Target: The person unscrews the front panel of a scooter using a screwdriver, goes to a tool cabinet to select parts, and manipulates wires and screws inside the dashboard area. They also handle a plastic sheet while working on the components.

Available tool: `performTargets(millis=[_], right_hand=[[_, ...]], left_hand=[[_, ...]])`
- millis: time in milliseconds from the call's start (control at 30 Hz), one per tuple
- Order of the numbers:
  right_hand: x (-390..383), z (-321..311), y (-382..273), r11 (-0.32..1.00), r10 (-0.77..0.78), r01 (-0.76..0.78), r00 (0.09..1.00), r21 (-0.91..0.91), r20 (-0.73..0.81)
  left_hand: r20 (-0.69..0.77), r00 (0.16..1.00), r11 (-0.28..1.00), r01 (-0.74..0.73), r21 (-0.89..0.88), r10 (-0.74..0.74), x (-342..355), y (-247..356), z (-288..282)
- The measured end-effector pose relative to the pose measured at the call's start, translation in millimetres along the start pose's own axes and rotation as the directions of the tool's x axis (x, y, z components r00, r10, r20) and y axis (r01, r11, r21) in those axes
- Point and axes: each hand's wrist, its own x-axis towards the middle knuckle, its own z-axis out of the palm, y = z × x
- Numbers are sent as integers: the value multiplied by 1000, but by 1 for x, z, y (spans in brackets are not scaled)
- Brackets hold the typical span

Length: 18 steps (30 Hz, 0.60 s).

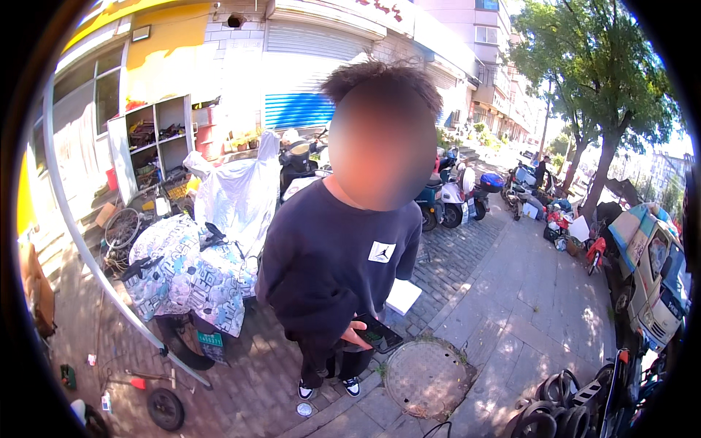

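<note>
Near the round grey manhole cover [426, 379], a flat black phone [381, 334] is held tilted by another person's hand [355, 336]; the wearer's unseen grip can't be told.

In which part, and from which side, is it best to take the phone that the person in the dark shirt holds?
I would pinch the phone by its free edge, coming from the picture's right. The person's hand wraps its left part, while the thin, dark slab sticks out uncovered to the right.
</note>
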Motion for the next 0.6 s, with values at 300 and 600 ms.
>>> performTargets(millis=[300,600], right_hand=[[3,-22,-82,988,153,-153,988,-7,-4],[31,11,-80,1000,24,-24,1000,15,7]], left_hand=[[-241,940,930,-156,332,243,-8,-106,59],[-229,951,978,-201,53,208,-15,-197,90]])
